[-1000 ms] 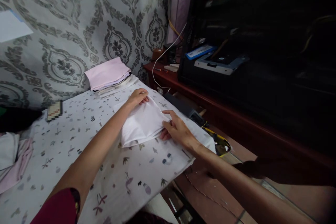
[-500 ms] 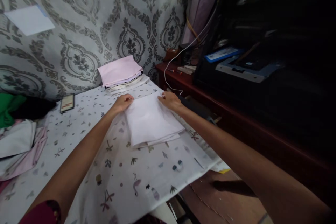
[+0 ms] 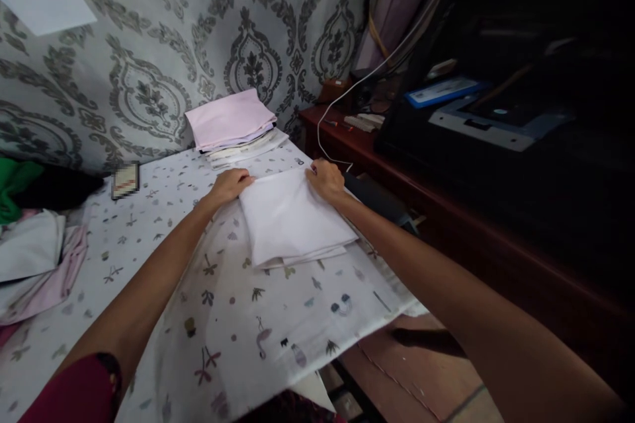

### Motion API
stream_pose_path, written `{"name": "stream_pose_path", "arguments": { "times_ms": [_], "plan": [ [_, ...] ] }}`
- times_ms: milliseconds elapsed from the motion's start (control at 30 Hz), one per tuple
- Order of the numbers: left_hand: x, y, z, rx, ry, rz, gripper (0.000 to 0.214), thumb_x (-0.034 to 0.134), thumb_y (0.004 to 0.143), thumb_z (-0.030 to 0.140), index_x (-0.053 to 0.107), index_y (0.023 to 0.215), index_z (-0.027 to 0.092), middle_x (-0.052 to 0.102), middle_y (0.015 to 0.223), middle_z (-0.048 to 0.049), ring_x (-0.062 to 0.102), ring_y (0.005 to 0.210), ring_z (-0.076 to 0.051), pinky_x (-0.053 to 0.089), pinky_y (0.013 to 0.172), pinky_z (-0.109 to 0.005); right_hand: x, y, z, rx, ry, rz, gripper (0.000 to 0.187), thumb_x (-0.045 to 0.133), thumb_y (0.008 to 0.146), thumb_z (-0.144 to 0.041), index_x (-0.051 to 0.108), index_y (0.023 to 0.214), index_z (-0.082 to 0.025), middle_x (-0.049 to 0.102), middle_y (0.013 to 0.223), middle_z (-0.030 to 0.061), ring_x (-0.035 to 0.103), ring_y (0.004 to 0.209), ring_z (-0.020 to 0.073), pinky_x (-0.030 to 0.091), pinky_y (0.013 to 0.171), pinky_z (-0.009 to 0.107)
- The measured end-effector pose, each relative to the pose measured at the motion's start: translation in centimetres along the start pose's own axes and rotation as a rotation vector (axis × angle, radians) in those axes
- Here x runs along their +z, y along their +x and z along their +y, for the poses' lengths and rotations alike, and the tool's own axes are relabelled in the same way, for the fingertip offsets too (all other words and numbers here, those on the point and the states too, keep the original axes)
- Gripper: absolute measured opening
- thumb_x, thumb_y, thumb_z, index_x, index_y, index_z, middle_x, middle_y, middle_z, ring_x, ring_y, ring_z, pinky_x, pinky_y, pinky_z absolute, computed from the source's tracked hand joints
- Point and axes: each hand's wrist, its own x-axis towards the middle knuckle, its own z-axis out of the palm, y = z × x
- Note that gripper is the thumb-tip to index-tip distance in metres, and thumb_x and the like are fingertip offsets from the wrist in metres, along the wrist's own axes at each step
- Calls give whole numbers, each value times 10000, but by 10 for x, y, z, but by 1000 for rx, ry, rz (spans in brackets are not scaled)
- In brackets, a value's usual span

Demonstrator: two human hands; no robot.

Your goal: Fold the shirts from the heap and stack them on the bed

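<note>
A folded white cloth (image 3: 290, 218) lies on a table covered by a white sheet with small printed figures (image 3: 238, 317). My left hand (image 3: 229, 185) pinches the cloth's far left corner, fingers curled on the edge. My right hand (image 3: 325, 180) grips the far right corner, fingers bent over the fabric. Both arms reach forward along the two sides of the cloth.
A stack of folded cloths with a pink one on top (image 3: 231, 122) sits at the wall. A small dark phone-like object (image 3: 125, 180) lies to the left. Loose white, pink and green clothes (image 3: 30, 258) pile at the left edge. A dark red shelf (image 3: 446, 211) with electronics runs along the right.
My right hand moved from the cloth's near right edge up to its far right corner. The cloth now lies flatter and squarer. My left hand stayed at the far left corner.
</note>
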Motion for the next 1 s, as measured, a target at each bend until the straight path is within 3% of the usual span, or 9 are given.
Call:
{"name": "stream_pose_path", "arguments": {
  "times_ms": [133,233,300,367,467,600,767,867,1000],
  "plan": [
    [-7,-25,21,63,42,146,166,526,882,358,612,897,216,652,881,-50,562,888,-234,414,758,-324,-6,-11,4,-75,23,45,388,509,928,-241,579,1303,-168,642,1269,159,615,1135,320,515,893,444],
    [-13,-74,56,205,-62,187,173,459,944,348,572,977,221,646,945,-59,577,893,-217,439,754,-330,-13,-32,9,-335,2,102,396,535,911,-242,592,1294,-154,579,1340,176,548,1232,338,475,1007,495],
    [-12,-115,80,292,-57,103,198,441,969,381,550,953,217,630,886,-43,578,816,-205,443,721,-337,-15,-49,13,-576,4,57,342,519,935,-274,639,1231,-150,559,1386,179,504,1307,323,413,1095,486],
    [-5,-151,100,347,107,86,196,510,936,399,546,946,206,625,857,-49,578,803,-234,443,735,-381,-14,-65,16,-751,5,-31,377,476,977,-336,636,1256,-139,495,1483,185,423,1407,310,347,1157,475],
    [7,-184,114,276,365,89,109,525,902,243,551,993,189,636,910,-83,590,867,-277,445,775,-425,-5,-80,21,-774,-37,-172,518,397,1016,-440,537,1401,-124,386,1582,190,273,1504,312,261,1205,512],
    [16,-196,117,190,501,-9,232,440,847,34,548,977,193,636,920,-79,597,861,-262,461,774,-402,8,-87,27,-687,-74,-208,597,312,1024,-535,422,1500,-191,350,1617,126,221,1526,284,204,1228,530],
    [15,-201,114,198,456,-80,231,449,823,23,535,933,208,646,883,-59,611,829,-242,476,764,-377,-3,-96,31,-692,0,-229,547,407,1005,-528,445,1477,-256,360,1616,87,214,1528,259,205,1232,505],
    [12,-201,111,143,392,-37,173,463,847,75,525,913,223,649,848,-40,602,790,-231,471,716,-359,-18,-108,38,-843,144,-271,475,567,937,-529,573,1336,-270,462,1530,111,370,1442,298,331,1158,531],
    [12,-201,111,179,376,68,116,451,924,161,531,872,227,651,829,-43,595,796,-222,458,694,-342,-26,-125,43,-1014,220,-241,193,562,963,-356,669,1031,-212,648,1124,120,576,1081,268,491,935,469]
  ]
}}
